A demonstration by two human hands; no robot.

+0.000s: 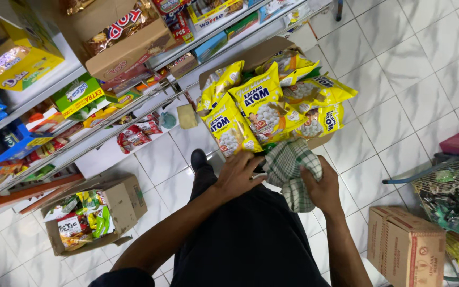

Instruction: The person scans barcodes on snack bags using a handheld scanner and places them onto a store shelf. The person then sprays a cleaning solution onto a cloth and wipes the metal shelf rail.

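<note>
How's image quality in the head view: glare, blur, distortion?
Head view: even indoor light, soft sheen on the white floor tiles; shelves bow from wide-angle distortion; yellow snack bags sharp; left hand and right hand with checked cloth slightly soft.

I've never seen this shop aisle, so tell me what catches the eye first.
A heap of bright yellow snack bags fills an open carton on the white tiled floor, at centre. Just below it, the right hand clutches a green checked cloth, and the left hand touches the nearest bag.
</note>
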